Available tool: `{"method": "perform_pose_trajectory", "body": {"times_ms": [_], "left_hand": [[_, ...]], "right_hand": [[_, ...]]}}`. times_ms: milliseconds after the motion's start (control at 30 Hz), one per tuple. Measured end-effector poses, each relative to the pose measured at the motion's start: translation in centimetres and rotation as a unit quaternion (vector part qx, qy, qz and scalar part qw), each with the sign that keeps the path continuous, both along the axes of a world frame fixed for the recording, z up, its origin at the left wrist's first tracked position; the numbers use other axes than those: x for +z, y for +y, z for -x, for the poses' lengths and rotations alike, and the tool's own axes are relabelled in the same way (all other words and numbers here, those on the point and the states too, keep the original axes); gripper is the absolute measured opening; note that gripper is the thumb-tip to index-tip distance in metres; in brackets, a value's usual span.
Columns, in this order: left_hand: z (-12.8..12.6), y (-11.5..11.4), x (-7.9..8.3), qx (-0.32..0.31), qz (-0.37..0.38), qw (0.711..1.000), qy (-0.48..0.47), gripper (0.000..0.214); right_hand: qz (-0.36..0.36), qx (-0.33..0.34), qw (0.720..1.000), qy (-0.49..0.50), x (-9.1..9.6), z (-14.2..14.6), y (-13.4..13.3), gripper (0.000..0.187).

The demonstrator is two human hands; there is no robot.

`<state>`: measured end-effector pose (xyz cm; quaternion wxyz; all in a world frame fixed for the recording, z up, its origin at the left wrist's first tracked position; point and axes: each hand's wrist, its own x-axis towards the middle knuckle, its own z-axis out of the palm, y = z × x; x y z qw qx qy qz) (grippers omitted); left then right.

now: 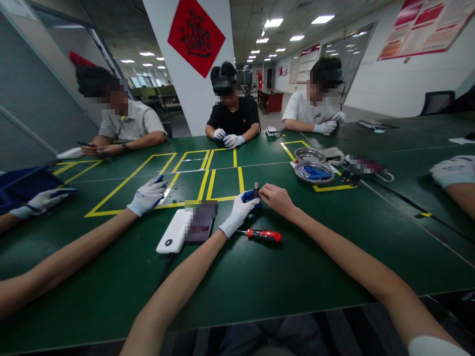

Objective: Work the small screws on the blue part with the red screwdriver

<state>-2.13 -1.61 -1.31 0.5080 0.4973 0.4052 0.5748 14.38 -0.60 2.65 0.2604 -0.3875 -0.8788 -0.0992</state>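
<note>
My left hand [240, 210], in a white and blue glove, is closed around a small dark upright part [256, 189] just above the green table [297, 267]. My bare right hand [279, 199] pinches the same part from the right, fingertips together. What the part is stays too small to tell. A red-handled screwdriver [264, 235] lies flat on the table just behind both hands, under my left wrist.
A white power bank [172, 238] and a phone [200, 226] lie to the left. A co-worker's gloved hand [147, 196] rests on the yellow tape grid [208, 184]. Two metal dishes [316, 173] sit at right. Other people sit around the table; a gloved hand [453, 170] is at far right.
</note>
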Motion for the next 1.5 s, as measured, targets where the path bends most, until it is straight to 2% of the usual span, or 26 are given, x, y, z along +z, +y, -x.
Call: {"method": "perform_pose_trajectory", "body": {"times_ms": [167, 433, 567, 733, 900, 1200, 1300, 1400, 1500], "left_hand": [[0.0, -0.1, 0.1, -0.003, 0.002, 1.000, 0.010, 0.047], [0.0, -0.2, 0.3, -0.008, 0.010, 1.000, 0.017, 0.048], [0.1, -0.1, 0.1, -0.006, 0.004, 1.000, 0.022, 0.048], [0.1, 0.2, -0.3, -0.001, -0.005, 1.000, 0.013, 0.048], [0.1, 0.4, -0.7, -0.004, -0.014, 1.000, 0.000, 0.048], [0.2, 0.4, -0.3, -0.008, -0.037, 0.999, 0.006, 0.048], [0.2, 0.4, -0.3, -0.011, -0.047, 0.999, 0.008, 0.047], [0.4, 0.5, -0.3, -0.014, -0.040, 0.999, 0.011, 0.046], [0.5, 0.3, 0.1, 0.000, -0.029, 0.999, 0.020, 0.045]], "right_hand": [[0.027, 0.022, 0.999, -0.001, 0.3, -0.2, 0.2, 0.018], [0.058, -0.006, 0.998, -0.039, 1.1, -0.2, 0.2, 0.018], [0.045, 0.019, 0.997, -0.066, 1.3, -0.4, 0.3, 0.018], [-0.001, 0.039, 0.998, -0.050, 0.2, -0.6, 0.4, 0.026], [-0.003, 0.065, 0.997, 0.032, -1.6, -0.9, 0.7, 0.024], [0.059, 0.111, 0.982, 0.138, -2.5, -1.0, 0.4, 0.027], [0.110, 0.127, 0.966, 0.197, -2.3, -0.8, 0.2, 0.027], [0.171, 0.095, 0.941, 0.276, -1.8, -0.7, -0.5, 0.029], [0.244, 0.081, 0.932, 0.256, -0.9, -1.0, -2.6, 0.028]]}}
